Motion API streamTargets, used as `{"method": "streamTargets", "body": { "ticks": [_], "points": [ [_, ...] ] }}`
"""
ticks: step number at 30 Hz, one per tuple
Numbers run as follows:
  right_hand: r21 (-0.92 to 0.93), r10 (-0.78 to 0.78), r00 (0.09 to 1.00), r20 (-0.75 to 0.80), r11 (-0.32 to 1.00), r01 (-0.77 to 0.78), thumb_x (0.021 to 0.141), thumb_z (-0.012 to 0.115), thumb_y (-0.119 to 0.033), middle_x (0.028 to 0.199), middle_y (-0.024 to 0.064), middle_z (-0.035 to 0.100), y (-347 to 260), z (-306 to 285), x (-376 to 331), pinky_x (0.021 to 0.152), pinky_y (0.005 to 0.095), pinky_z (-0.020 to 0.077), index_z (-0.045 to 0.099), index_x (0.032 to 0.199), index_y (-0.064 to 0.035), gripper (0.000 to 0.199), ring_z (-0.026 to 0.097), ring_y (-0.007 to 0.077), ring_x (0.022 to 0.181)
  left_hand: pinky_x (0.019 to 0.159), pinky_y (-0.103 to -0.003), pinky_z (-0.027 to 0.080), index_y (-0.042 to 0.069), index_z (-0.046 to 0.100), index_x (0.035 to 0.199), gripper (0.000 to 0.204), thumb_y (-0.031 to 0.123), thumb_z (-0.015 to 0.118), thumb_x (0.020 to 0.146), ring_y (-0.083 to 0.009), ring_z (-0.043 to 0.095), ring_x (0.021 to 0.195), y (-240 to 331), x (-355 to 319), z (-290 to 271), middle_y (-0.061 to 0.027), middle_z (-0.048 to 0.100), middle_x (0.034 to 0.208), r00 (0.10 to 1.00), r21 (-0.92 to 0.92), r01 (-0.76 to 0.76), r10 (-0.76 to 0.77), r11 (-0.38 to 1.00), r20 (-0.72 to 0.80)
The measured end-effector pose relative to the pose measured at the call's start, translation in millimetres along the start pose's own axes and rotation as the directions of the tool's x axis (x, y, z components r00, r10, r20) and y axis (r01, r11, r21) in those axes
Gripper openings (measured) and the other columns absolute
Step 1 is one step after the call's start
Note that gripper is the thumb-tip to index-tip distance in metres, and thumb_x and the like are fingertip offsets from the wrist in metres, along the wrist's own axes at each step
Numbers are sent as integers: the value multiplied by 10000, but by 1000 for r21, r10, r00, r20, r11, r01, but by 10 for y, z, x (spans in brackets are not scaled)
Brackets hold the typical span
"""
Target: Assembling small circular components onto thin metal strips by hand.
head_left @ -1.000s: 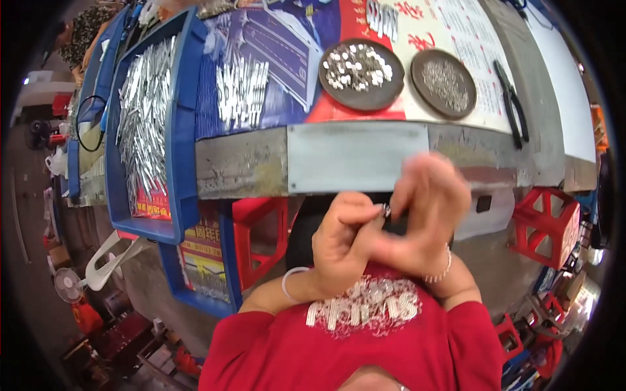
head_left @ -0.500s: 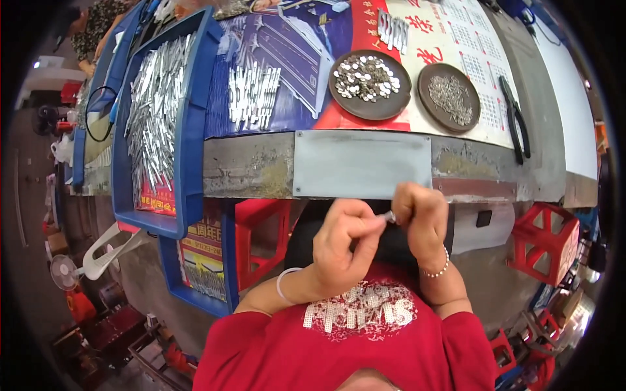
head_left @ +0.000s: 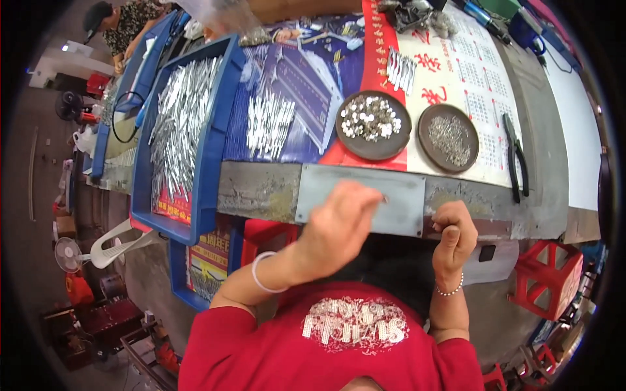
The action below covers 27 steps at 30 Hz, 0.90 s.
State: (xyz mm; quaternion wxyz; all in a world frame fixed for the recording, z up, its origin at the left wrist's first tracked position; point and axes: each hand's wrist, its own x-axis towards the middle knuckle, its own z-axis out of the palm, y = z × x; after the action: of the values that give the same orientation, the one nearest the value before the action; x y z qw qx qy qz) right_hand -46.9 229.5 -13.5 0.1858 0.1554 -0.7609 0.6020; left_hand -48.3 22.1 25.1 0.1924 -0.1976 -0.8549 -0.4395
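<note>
My left hand (head_left: 339, 221) is curled over the grey metal plate (head_left: 407, 212) fixed on the bench's front edge. Its fingertips pinch a small metal piece (head_left: 385, 199) against the plate. My right hand (head_left: 454, 236) hovers just right of the plate as a closed fist with the thumb up; nothing shows in it. Beyond the plate stand two dark round dishes: one (head_left: 372, 124) holds silvery flat bits, the other (head_left: 448, 137) holds finer metal parts. A heap of silver strips (head_left: 267, 122) lies on the blue sheet to the left.
A blue tray (head_left: 215, 130) full of silver strips sits at the left and overhangs the bench. Black pliers (head_left: 516, 163) lie to the right of the dishes. Red crates (head_left: 544, 277) stand under the bench. Another person (head_left: 120, 26) works at the far left.
My hands were pressed together near my chest around the small piece. They have come apart; my left hand moved up to the grey plate and my right hand drew off to the right.
</note>
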Motion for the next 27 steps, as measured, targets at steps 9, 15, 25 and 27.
{"method": "streamTargets", "body": {
  "ticks": [9, 15, 25, 27],
  "points": [
    [-119, -61, 998, -28, 991, 57, 959, 408, -320, 669, 103, 497, 39, 79, -3, 524, 277, 348, 501, 687, 11, 438, 461, 189, 595, 758, -437, 497, 46, 676, 817, 182, 142, 575, 700, -358, 638, 810, -1451, 1991, 461, -187, 656, 818, 947, 325, 321, -313, 889, -79],
    [-105, -42, 999, -29, 994, 38, 957, 410, -361, 640, 120, 516, 49, 96, -82, 536, 318, 386, 512, 665, -2, 473, 499, 241, 586, 716, -465, 506, -9, 647, 804, 205, 150, 605, 681, -392, 632, 813, -1640, 2120, 885, -256, 632, 828, 925, 322, 330, -373, 887, 80],
    [-47, -69, 997, 21, 996, 70, 991, 355, -282, 687, 78, 424, 122, 63, -117, 540, 258, 290, 436, 684, 3, 428, 381, 154, 607, 686, -389, 484, -11, 613, 862, 169, 137, 603, 780, -339, 611, 772, -351, 820, -997, -184, 622, 811, 962, 118, 129, -153, 985, 225],
    [-47, -69, 997, 22, 996, 70, 995, 351, -276, 684, 63, 406, 117, 87, -111, 531, 248, 276, 422, 677, -5, 424, 362, 134, 600, 646, -311, 484, -2, 629, 890, 158, 120, 612, 792, -200, 614, 700, -510, 425, -1634, -138, 628, 774, 909, 278, 358, -400, 892, 113]
  ]
}}
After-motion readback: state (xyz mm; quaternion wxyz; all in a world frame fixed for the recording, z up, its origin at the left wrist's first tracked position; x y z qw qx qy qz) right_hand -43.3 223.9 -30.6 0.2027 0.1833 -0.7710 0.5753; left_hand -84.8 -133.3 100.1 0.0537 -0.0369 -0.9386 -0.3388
